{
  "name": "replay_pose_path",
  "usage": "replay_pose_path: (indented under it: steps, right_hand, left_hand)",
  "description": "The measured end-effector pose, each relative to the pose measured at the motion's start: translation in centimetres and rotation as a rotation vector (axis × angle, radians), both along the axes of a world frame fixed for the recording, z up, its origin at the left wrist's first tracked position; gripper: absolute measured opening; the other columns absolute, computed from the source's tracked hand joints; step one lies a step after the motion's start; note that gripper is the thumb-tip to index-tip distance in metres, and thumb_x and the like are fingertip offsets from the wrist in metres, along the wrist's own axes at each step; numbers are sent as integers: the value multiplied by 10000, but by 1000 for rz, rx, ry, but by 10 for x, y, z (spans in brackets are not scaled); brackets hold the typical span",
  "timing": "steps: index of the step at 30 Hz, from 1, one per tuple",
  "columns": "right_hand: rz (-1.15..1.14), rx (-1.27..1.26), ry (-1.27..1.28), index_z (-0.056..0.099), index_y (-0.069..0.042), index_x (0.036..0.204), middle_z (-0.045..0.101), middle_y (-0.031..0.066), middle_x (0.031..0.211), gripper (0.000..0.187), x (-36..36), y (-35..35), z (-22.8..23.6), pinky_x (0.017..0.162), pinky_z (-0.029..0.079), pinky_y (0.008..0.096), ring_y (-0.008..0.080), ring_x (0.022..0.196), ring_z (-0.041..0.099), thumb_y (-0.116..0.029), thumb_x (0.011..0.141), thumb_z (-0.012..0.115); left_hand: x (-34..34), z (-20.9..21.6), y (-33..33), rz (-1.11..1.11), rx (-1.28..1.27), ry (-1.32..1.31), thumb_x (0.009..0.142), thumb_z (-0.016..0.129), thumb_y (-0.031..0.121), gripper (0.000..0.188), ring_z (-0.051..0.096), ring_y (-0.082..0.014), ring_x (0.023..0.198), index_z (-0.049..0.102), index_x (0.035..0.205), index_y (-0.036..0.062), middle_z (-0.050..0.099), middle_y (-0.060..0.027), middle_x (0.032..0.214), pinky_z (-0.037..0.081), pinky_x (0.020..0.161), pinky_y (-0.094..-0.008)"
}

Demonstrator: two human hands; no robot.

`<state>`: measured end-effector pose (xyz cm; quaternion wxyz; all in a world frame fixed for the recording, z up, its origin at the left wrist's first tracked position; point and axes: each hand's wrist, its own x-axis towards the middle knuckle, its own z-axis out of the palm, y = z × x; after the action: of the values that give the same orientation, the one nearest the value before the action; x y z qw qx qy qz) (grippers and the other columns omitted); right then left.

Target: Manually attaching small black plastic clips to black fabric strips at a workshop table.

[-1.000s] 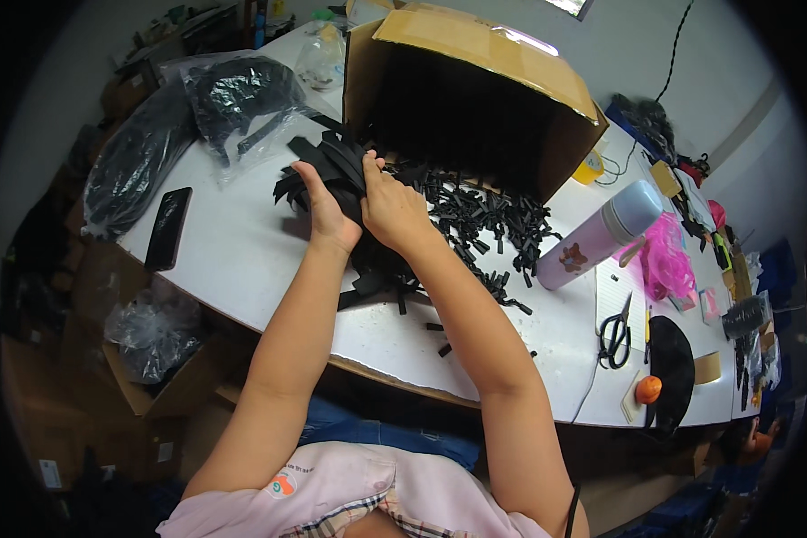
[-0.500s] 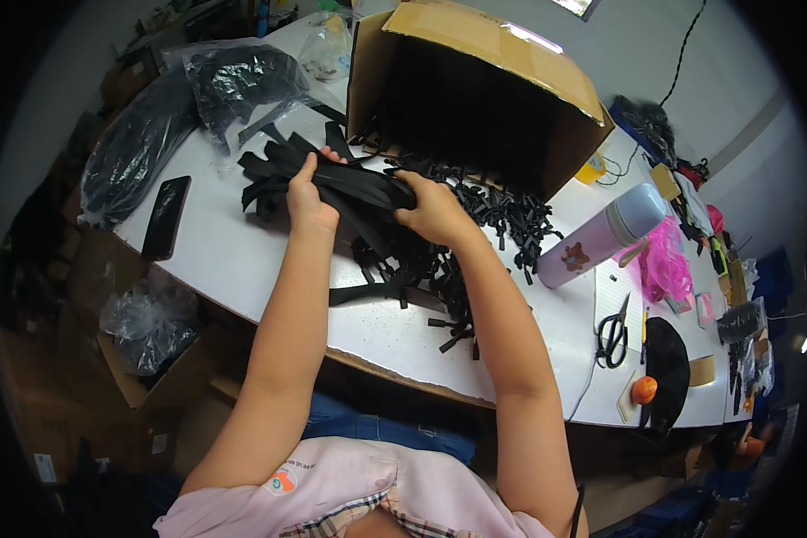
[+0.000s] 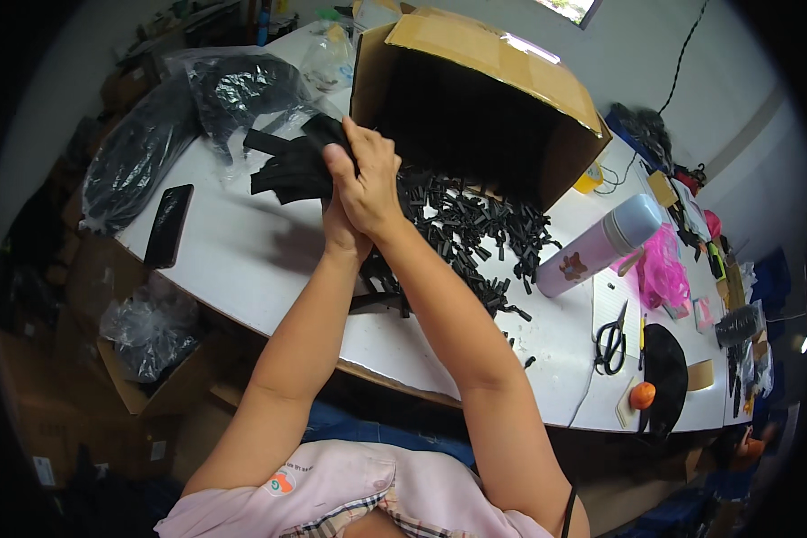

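Note:
A bundle of flat black straps (image 3: 291,170) is held above the table, its loose ends fanning out to the left. My left hand (image 3: 341,229) is closed round the bundle from below; most of its fingers are hidden. Over it lies my right hand (image 3: 372,179), its thumb and fingers closed on the same straps, wrists nearly crossing. Under and right of my hands spreads a heap of small black strap pieces with narrow ends (image 3: 475,233). It reaches the mouth of a cardboard box (image 3: 489,45) tipped on its side, whose inside is dark.
Clear plastic bags of black material (image 3: 139,152) and a phone (image 3: 169,226) lie at the left. To the right stand a lilac bottle (image 3: 592,247), black scissors (image 3: 611,345) on lined paper, a pink plastic bag (image 3: 663,269) and an orange round object (image 3: 642,395). The table's front edge curves before me.
My right hand has moved left and up onto my left hand. The straps are gathered tighter and lifted, their trailing lengths no longer spread over the heap.

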<state>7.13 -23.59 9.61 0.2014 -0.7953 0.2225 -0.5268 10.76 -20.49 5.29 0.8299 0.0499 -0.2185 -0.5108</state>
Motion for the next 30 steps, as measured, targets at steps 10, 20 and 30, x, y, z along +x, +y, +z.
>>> replay_pose_path:
  steps: [10, 20, 30]
  right_hand:
    - [208, 291, -52, 256, 23, 1276, 381, 171, 1239, 677, -10, 9, 0, 982, -11, 440, 251, 1203, 265, -484, 831, 310]
    - [700, 789, -213, 410, 40, 1166, 512, 118, 1080, 660, -99, -12, 55, 783, 419, 333, 180, 961, 499, -471, 754, 479]
    - [593, 723, -252, 580, 14, 934, 593, 82, 898, 252, -144, -5, 100, 695, 475, 262, 144, 834, 563, -162, 755, 607]
  left_hand:
    - [2, 7, -1, 485, 165, -465, 801, 544, 90, 400, 483, -142, 994, 414, 1173, 25, 489, -51, 1104, 375, 859, -261]
    - [-4, 46, 13, 68, 111, -1037, 771, 562, 94, 110, 502, -122, 620, 551, 852, 21, 536, -44, 700, 409, 568, -239]
    - [-13, 75, 8, -333, 167, -1349, 690, 657, 109, 198, 504, -114, 579, 545, 837, 36, 528, -31, 675, 404, 492, -228]
